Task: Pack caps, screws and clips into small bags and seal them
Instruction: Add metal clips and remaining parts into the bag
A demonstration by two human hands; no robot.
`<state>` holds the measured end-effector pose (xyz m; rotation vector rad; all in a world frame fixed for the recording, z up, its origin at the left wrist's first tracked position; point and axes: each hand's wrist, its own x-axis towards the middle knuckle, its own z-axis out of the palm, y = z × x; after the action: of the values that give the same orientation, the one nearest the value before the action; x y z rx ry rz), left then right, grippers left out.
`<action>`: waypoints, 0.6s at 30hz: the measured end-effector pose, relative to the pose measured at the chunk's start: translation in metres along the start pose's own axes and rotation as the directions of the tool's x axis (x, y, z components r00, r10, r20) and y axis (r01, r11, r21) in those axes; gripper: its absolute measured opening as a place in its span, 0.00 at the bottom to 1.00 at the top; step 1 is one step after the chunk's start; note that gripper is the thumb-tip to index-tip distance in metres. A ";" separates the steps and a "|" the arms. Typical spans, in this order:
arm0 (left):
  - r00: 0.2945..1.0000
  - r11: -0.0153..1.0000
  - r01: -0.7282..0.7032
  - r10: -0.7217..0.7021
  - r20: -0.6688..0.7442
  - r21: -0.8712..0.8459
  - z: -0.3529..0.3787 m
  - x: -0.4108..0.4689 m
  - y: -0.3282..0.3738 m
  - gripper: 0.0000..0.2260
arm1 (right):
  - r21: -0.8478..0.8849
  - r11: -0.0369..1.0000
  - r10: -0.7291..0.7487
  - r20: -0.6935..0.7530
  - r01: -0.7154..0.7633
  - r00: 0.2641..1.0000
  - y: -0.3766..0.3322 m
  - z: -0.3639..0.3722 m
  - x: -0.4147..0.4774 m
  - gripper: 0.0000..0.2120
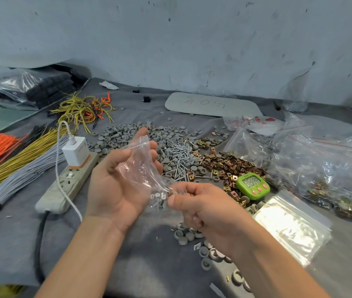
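Observation:
A small clear bag lies across my left hand, palm up, thumb and fingers curled around it. Several screws sit in the bag's lower end. My right hand pinches that lower end with thumb and forefinger, its other fingers curled. Behind the hands, on the grey cloth, lie a pile of grey caps, a heap of silver screws and a spread of brass-coloured clips. More grey caps lie under my right wrist.
A stack of empty small bags lies at right, beside a green timer. Larger filled bags fill the far right. A power strip with a white charger lies left, beside wire bundles. The wall stands behind.

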<state>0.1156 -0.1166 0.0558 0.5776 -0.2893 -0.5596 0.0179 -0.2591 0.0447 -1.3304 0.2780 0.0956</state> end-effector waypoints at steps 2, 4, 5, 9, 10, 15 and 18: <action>1.000 1.000 -0.012 0.011 -0.021 -0.016 0.002 0.000 0.000 0.28 | -0.004 1.000 0.011 -0.012 -0.011 1.000 0.000 0.000 0.000 0.12; 0.999 0.999 -0.017 0.016 -0.044 -0.038 0.002 0.001 -0.001 0.28 | -0.004 1.000 0.012 -0.028 -0.012 1.000 0.001 0.001 0.000 0.14; 0.998 0.999 -0.018 0.015 -0.059 -0.046 0.002 0.001 -0.001 0.28 | -0.009 1.000 0.011 -0.037 -0.011 0.999 0.001 0.001 0.001 0.16; 0.996 0.998 0.003 -0.009 -0.086 -0.064 0.002 0.002 -0.002 0.28 | -0.008 1.000 0.019 -0.063 -0.020 0.998 0.001 0.001 0.000 0.19; 0.996 0.998 0.007 -0.012 -0.087 -0.066 0.003 0.002 -0.002 0.28 | -0.001 1.000 0.027 -0.070 -0.027 0.997 0.000 0.001 0.000 0.19; 0.995 0.996 -0.001 -0.007 -0.101 -0.084 0.001 0.001 -0.002 0.28 | 0.026 0.998 0.052 -0.073 -0.051 0.996 -0.001 0.001 0.001 0.19; 0.996 0.998 0.013 -0.019 -0.091 -0.064 -0.001 0.001 0.000 0.26 | 0.064 0.997 0.057 -0.077 -0.052 0.995 -0.001 0.002 0.002 0.18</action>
<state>0.1169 -0.1173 0.0555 0.5427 -0.1793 -0.5543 0.0199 -0.2575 0.0453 -1.2666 0.3818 0.0800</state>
